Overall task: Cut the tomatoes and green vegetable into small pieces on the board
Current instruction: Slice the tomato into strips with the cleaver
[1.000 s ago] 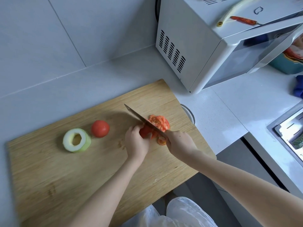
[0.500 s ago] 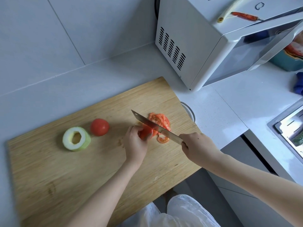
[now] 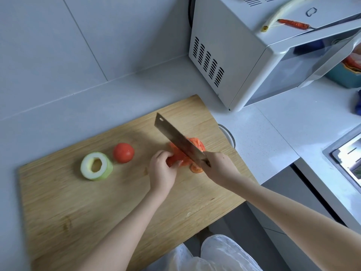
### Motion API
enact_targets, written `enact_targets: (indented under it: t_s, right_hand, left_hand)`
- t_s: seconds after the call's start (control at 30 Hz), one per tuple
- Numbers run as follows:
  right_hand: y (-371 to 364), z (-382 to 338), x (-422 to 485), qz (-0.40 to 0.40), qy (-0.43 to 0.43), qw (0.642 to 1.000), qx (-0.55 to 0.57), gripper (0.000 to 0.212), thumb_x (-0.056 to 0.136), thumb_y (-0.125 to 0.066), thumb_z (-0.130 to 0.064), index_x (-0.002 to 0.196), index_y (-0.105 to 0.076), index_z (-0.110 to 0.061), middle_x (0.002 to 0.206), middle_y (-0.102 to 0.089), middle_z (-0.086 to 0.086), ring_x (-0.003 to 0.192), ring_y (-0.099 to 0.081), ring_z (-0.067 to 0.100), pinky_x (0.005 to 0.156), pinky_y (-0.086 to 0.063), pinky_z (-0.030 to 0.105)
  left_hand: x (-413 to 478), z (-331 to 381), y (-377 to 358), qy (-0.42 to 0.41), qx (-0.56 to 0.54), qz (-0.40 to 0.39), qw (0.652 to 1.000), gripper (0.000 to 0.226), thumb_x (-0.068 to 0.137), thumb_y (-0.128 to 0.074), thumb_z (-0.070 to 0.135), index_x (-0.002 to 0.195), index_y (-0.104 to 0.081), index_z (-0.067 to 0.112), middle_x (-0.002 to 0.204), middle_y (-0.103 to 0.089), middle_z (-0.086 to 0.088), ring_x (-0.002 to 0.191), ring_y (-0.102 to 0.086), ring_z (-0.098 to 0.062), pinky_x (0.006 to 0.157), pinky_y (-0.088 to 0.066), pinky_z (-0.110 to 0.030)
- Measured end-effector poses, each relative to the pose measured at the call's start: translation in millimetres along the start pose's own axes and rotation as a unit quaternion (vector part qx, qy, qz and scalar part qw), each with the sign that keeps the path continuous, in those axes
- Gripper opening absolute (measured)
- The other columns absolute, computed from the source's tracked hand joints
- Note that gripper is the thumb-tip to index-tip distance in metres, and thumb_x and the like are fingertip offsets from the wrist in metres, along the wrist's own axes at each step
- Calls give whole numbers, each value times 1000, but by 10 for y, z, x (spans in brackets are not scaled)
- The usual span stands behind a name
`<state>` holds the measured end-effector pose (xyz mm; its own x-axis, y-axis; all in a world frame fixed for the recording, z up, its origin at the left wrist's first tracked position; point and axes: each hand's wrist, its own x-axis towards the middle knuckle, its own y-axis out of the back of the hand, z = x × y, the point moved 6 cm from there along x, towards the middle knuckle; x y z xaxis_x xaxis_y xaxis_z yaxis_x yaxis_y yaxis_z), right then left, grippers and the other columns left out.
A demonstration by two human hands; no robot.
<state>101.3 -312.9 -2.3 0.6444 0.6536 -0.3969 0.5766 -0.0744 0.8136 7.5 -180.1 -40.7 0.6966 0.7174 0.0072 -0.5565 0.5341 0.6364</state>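
A wooden cutting board [image 3: 78, 208] lies on the grey counter. My left hand [image 3: 162, 171] presses down a partly cut tomato [image 3: 175, 156] near the board's right side. My right hand [image 3: 218, 167] grips the handle of a cleaver [image 3: 178, 139], whose blade lies tilted over the tomato, tip pointing away to the upper left. Tomato slices [image 3: 197, 143] lie beyond the blade, and one slice [image 3: 196, 169] lies beside my right hand. A whole tomato [image 3: 123, 152] and a hollow ring of green vegetable [image 3: 96, 166] sit to the left.
A white microwave [image 3: 254, 55] stands behind the board on the right, with a red chilli [image 3: 293, 24] and a pale stalk on top. A round metal rim [image 3: 227, 132] shows at the board's right edge. A sink [image 3: 345, 155] is at far right.
My right hand has come back in toward the tomato, and the cleaver has turned so its broad side shows, its tip now higher and farther away. My left hand stays on the tomato.
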Motion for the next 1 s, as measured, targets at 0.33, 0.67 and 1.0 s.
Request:
enact_targets:
  t_s: [0.33,0.67,1.0]
  right_hand:
    - [170,91,-417,-44,-5,990,-134,19,95,-35,-12,79,-44,-17,58,-40,-5,51,-38,12,45,-28,22]
    - [-36,-70,-85,-48,18,985,-163,14,91,-39,-3,91,-51,-10,62,-39,-3,64,-47,22,53,-37,31]
    - [103,20,-284,-11,2,998,-61,23,93,-40,-13,69,-41,-15,55,-40,-4,52,-40,17,45,-26,24]
  left_hand:
    - [-27,48,23,-52,3,-18,998,15,70,-80,16,82,-71,12,83,-69,-3,77,-62,-15,67,-44,-22]
    - [-65,72,-23,-56,37,-37,997,17,65,-81,8,79,-72,8,79,-70,-6,74,-63,-18,64,-34,-11]
    - [-55,41,9,-75,39,-50,995,16,67,-79,4,78,-72,13,77,-65,0,68,-60,-14,63,-35,-13]
